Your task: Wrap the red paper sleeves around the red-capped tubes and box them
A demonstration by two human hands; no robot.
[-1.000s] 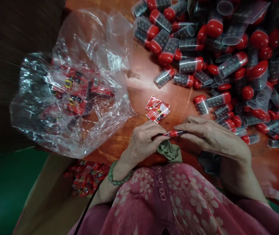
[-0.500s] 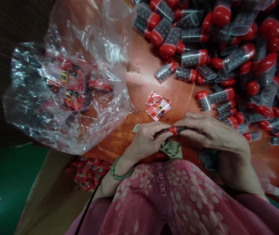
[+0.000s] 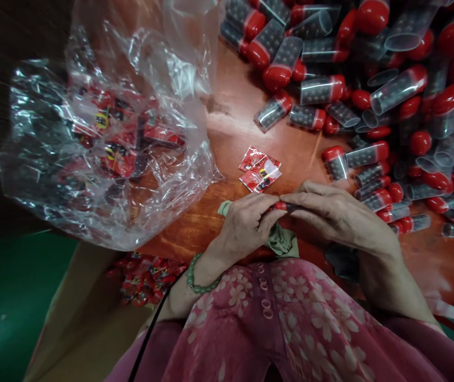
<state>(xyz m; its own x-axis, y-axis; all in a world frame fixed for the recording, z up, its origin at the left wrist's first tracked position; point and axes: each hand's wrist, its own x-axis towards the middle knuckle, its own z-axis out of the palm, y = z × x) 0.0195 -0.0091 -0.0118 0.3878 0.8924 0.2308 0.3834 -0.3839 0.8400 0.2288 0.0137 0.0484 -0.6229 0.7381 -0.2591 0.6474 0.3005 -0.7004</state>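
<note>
Between the fingertips of both hands is a small red-capped tube, mostly covered by the fingers. My left hand, with a green bead bracelet at the wrist, grips its left end. On the right end, my right hand is closed with thumb and fingers pinched. Just beyond my left hand lie small red printed packets, overlapping on the wooden table. A crumpled green cloth sits under and behind the hands, near the table edge.
A large clear plastic bag with red printed packets inside covers the left. Many clear tubes with red caps and dark beads are piled at the upper right. Below the table's left edge, red packaged items fill a box.
Both hands have shifted slightly, and less of the red-capped tube shows between them. The view has moved a little, so the pile appears farther right.
</note>
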